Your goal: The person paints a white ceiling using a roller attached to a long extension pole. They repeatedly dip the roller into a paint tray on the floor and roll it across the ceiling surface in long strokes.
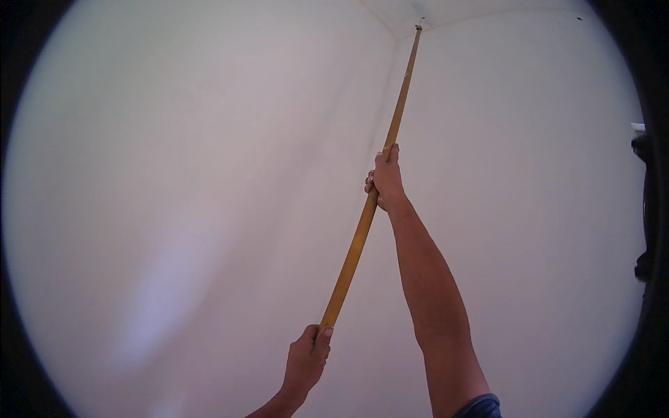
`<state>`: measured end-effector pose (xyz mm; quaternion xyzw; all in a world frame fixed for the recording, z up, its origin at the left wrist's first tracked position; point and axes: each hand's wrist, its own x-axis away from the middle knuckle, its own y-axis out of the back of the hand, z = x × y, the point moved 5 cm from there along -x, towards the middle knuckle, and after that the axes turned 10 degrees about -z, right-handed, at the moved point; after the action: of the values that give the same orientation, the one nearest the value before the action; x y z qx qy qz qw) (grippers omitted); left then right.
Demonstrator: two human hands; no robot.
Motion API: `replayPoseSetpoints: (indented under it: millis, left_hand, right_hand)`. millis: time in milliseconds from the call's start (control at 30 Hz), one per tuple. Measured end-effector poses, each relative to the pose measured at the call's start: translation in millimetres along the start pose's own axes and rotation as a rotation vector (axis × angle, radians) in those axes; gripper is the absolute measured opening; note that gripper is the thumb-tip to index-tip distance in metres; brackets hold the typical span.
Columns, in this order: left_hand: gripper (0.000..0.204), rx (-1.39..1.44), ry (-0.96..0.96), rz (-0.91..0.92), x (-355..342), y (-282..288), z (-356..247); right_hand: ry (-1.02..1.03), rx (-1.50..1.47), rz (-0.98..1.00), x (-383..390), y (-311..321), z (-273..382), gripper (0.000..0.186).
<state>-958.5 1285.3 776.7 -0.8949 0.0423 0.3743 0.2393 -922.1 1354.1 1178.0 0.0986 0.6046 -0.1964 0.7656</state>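
A long yellow-brown pole (357, 244) rises diagonally from the bottom middle toward the upper room corner. My left hand (306, 355) is closed on its lower end. Higher up, around the middle of the pole, my right hand (385, 174) grips it, the arm stretched upward. The far tip (419, 28) sits close to the ceiling (474, 8) just right of the corner, with a small fitting too tiny to make out; whether it touches the ceiling I cannot tell.
Two pale walls (174, 139) meet at a corner behind the pole, with faint shadows and a lighter patch on the left one. A dark object (643, 202) with a small white piece above it shows at the far right edge.
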Motion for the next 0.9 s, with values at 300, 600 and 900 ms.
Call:
replayPoseSetpoints:
  millis: [300,600,900]
  left_hand:
    - [0.035,0.027,0.037,-0.006,11,-2,-5]
    - [0.034,0.014,0.041,0.008,21,0,-14]
    - [0.038,0.017,0.157,0.026,33,4,-23]
  right_hand:
    - [-0.029,-0.022,0.013,10,-4,6,0.066]
    - [-0.031,-0.001,0.009,10,-4,7,0.071]
    - [-0.042,0.001,-0.002,11,-5,5,0.071]
